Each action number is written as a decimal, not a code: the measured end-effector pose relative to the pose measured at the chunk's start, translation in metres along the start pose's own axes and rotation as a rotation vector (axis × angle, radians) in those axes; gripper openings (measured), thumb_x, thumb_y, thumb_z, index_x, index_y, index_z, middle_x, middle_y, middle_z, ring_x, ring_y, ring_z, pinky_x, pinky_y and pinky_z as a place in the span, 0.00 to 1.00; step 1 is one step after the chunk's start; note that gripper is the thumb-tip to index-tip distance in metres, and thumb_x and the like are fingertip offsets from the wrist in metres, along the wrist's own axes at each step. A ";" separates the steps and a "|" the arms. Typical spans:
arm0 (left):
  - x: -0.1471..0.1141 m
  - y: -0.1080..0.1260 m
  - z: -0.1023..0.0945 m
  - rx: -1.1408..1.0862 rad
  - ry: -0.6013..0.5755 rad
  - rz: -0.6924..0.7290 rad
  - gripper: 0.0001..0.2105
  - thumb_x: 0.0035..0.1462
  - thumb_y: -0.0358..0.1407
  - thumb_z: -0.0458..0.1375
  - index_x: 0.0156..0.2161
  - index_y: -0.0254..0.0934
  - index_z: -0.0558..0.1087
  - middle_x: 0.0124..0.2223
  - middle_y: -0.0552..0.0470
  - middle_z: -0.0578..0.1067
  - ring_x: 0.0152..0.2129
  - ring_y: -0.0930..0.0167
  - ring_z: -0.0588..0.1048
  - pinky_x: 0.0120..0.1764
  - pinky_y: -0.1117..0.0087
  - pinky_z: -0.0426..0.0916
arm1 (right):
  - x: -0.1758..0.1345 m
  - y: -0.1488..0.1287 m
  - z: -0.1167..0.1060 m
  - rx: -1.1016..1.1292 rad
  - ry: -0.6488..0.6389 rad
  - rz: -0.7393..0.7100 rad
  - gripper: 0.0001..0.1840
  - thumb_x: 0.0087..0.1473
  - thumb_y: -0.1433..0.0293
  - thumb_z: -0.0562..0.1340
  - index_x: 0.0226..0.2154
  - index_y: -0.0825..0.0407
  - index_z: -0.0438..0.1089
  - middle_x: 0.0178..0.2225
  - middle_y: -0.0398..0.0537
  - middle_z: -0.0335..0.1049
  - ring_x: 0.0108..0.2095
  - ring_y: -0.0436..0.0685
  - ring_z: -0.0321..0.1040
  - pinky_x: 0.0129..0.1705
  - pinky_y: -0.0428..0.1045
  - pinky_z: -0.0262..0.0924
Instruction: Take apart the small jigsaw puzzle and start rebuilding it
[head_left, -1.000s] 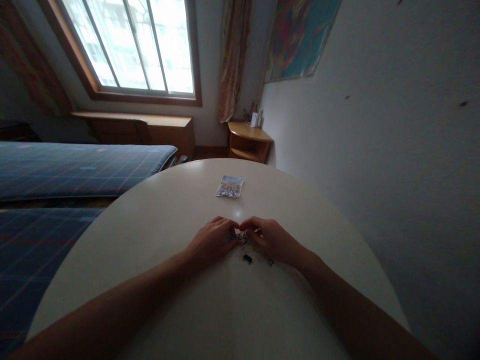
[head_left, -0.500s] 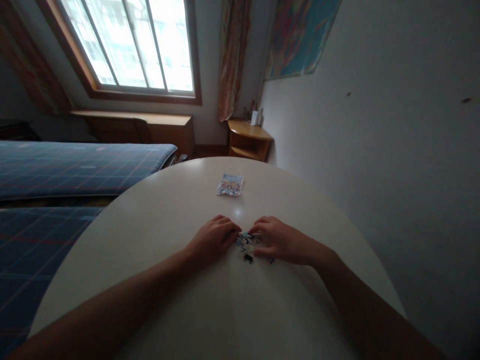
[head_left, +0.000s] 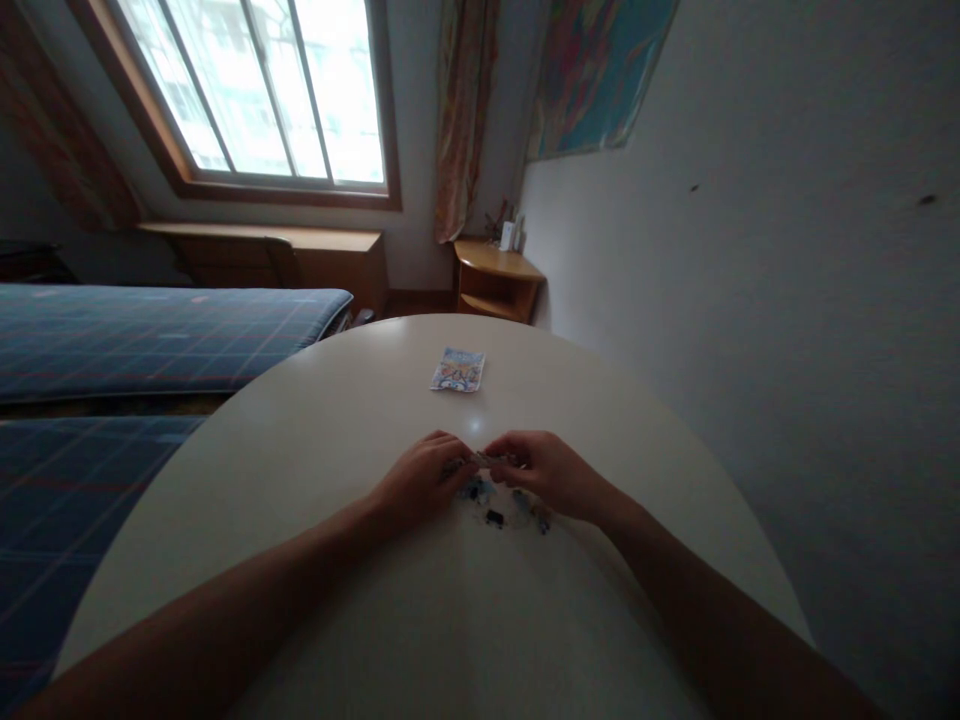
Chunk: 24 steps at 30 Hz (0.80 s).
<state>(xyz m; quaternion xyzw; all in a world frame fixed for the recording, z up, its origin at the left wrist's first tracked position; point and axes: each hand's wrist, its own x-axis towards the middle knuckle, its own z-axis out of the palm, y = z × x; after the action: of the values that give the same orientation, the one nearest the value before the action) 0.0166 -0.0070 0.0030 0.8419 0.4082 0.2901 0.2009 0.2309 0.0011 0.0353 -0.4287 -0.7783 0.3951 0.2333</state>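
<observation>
Pieces [head_left: 495, 518]: small, dark and pale, they lie scattered on the near side of the two hands, one black one between the wrists. Within easy reach of the fingertips, they probably sit there so that neither arm need stretch.
Pale bit: a thin sliver [head_left: 491, 461] spans the gap between the hands, lifted just over the scatter. Whether it is one part or several joined, I cannot tell from where I stand.
Left hand: the person's left hand [head_left: 426, 475] is curled narrow, thumb and fingers pinched at one end of the sliver, likely to steady it. The palm is hidden.
Right hand: facing its partner, the right hand [head_left: 551, 470] bends its fingers and thumb narrowly about the other end. Loose pieces lie just beneath it, perhaps because the pile is within its sweep.
Forearms: both slant inward, low over the tabletop, a posture that likely steadies fine fingerwork.
Card: a printed square [head_left: 459, 370] lies flat beyond the hands, touching neither, perhaps set there to be in sight yet out of the way.
Table: the cream top [head_left: 600, 410] spreads round the hands on both sides, a smooth ground against which dark pieces show plainly.
Window: daylight from panes [head_left: 255, 90] beyond the left hand leaves the near side dim.
</observation>
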 end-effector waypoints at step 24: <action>0.001 -0.005 0.002 -0.120 0.030 -0.122 0.13 0.66 0.38 0.47 0.36 0.37 0.73 0.34 0.50 0.75 0.34 0.68 0.74 0.40 0.68 0.68 | 0.003 0.006 0.006 0.223 -0.048 0.040 0.16 0.48 0.58 0.70 0.34 0.53 0.75 0.30 0.47 0.77 0.30 0.53 0.72 0.33 0.47 0.65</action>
<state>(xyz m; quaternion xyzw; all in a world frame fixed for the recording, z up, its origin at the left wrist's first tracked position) 0.0153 -0.0038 -0.0009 0.7975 0.4435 0.3137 0.2623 0.2280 0.0031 0.0266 -0.4057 -0.7264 0.4938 0.2528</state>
